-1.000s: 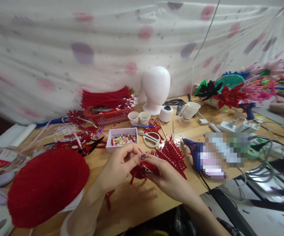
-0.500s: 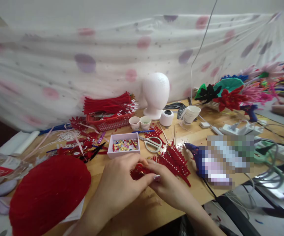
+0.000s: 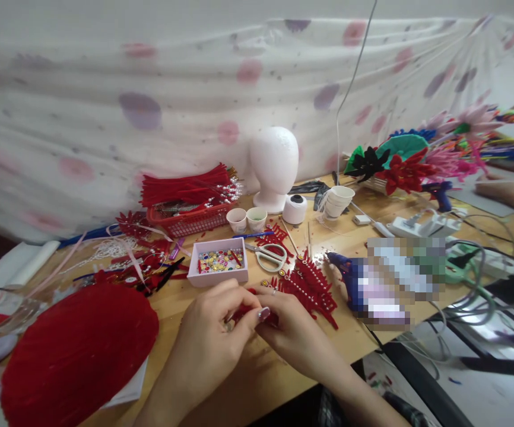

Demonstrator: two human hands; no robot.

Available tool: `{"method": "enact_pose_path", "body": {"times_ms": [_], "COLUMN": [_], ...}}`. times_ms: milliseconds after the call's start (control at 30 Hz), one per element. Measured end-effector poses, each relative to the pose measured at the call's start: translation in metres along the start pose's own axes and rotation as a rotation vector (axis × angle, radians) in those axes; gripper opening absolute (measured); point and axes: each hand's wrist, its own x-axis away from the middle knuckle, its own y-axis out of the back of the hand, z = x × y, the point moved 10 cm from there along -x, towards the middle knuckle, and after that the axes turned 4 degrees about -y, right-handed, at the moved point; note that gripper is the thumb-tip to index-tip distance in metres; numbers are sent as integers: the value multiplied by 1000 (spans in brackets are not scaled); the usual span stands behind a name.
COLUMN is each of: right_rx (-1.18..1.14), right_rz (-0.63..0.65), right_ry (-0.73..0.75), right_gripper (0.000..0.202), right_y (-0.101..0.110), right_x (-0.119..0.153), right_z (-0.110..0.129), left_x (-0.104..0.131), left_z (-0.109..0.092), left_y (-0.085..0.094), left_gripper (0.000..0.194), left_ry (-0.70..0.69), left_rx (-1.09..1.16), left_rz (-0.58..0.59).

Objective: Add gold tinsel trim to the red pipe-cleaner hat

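Note:
My left hand (image 3: 215,335) and my right hand (image 3: 301,335) meet above the front of the wooden table, fingers closed in a pinch. Between them is a small fuzzy red chenille piece (image 3: 241,311), mostly covered by the fingers. Just beyond my fingertips lie red chenille strips trimmed with white beads (image 3: 313,287). Behind my left hand stands a white box (image 3: 219,279) of colourful gems. White-handled scissors (image 3: 271,258) rest to its right. A big red fuzzy oval (image 3: 83,356) lies left of my left hand.
A white foam head (image 3: 275,160) stands at the back beside a red basket (image 3: 194,222) of chenille stems. Two paper cups (image 3: 256,219) and a thread spool (image 3: 295,210) are near it. Right: a blue glue gun (image 3: 350,281), cords, a power strip (image 3: 426,225), another person's hand (image 3: 497,188).
My fingers have drawn closer together, and less of the red piece shows between them. The whole view has shifted slightly, with the table's things appearing further left.

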Motion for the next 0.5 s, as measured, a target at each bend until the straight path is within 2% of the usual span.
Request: {"method": "enact_pose_path", "body": {"times_ms": [133, 267, 367, 433, 500], "right_rx": [108, 159, 133, 134, 143], "right_rz": [-30, -41, -52, -61, -68], "right_ry": [17, 11, -11, -25, -20], "right_gripper": [46, 45, 47, 49, 48], "right_y": [1, 1, 3, 5, 6], "right_x": [0, 0, 1, 2, 2], "right_z": [5, 2, -4, -8, -7], "left_x": [4, 7, 8, 10, 13], "left_z": [-7, -8, -7, -7, -8], "left_y": [6, 17, 33, 47, 53], "left_gripper": [17, 24, 28, 31, 33], "left_ry": [-33, -12, -15, -41, -42], "left_rx": [49, 227, 384, 441, 497], "left_rz": [-37, -87, -179, -283, -341]}}
